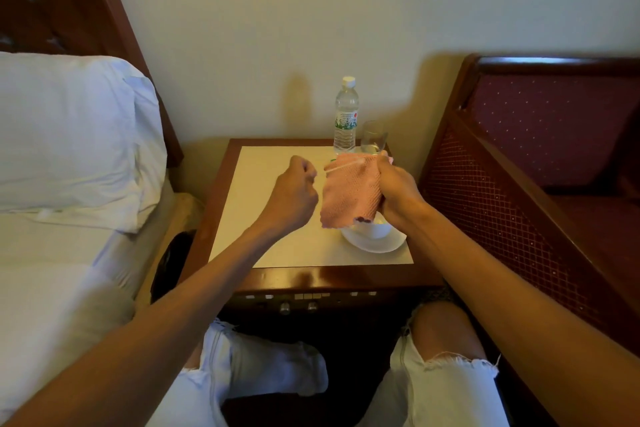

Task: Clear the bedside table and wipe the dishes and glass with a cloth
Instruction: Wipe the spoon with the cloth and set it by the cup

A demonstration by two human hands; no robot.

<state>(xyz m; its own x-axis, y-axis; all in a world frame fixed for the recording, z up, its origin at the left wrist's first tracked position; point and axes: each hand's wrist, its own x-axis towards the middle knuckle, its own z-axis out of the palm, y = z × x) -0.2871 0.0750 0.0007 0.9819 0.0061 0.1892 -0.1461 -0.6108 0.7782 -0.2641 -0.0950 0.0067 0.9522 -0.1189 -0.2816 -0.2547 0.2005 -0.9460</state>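
Knees in torn white jeans (446,378) bottom centre, both forearms reaching up-frame over the tabletop (277,204). Right hand (394,189) fingers clenched on the pink cloth (349,192), centre frame. Left hand (294,192) fingers pinched shut on a thin white stick (343,166) that runs into the cloth; what it is, can't tell. Risks, big to small: cloth hem hangs right above the white bowl on its saucer (374,243), a drag could shift it; water bottle (345,114) and glass (373,139) just behind the right knuckles, a forward jerk could tip them.
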